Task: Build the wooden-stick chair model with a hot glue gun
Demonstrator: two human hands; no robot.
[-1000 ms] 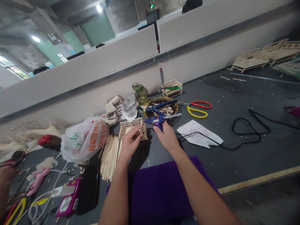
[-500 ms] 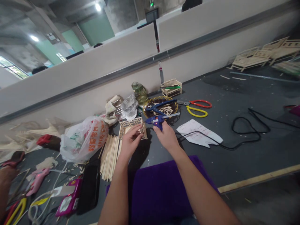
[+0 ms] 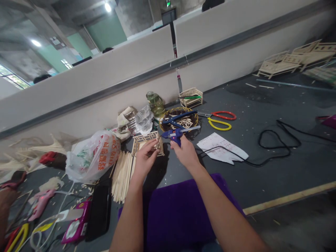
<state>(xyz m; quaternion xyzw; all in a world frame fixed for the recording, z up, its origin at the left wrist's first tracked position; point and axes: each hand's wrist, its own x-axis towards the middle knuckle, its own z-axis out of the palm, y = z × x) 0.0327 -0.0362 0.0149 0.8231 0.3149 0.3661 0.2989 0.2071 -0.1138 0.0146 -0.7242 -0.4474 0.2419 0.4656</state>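
Note:
My right hand (image 3: 183,150) is closed round a blue hot glue gun (image 3: 172,134), with a clear glue stick poking out of its rear. The gun's nozzle points left at a small wooden stick model (image 3: 138,141), shaped like a miniature bench with lattice sides. Fingers of my left hand (image 3: 147,154) are pinched at the model's right end, partly hiding it; whether they hold the frame or a small loose piece is too small to tell. Just left of that hand lies a bundle of thin wooden sticks (image 3: 122,178).
Behind the gun stand a wicker basket (image 3: 194,125) of stick pieces with blue pliers, scissors (image 3: 222,120), and a green bottle (image 3: 155,105). A paper sheet (image 3: 222,147) and black cord lie right. Left are a plastic bag (image 3: 91,157), a phone (image 3: 98,210) and another person's hand (image 3: 12,185).
The view has shifted very slightly. Both hands, the glue gun and the stick model keep almost the same places relative to each other.

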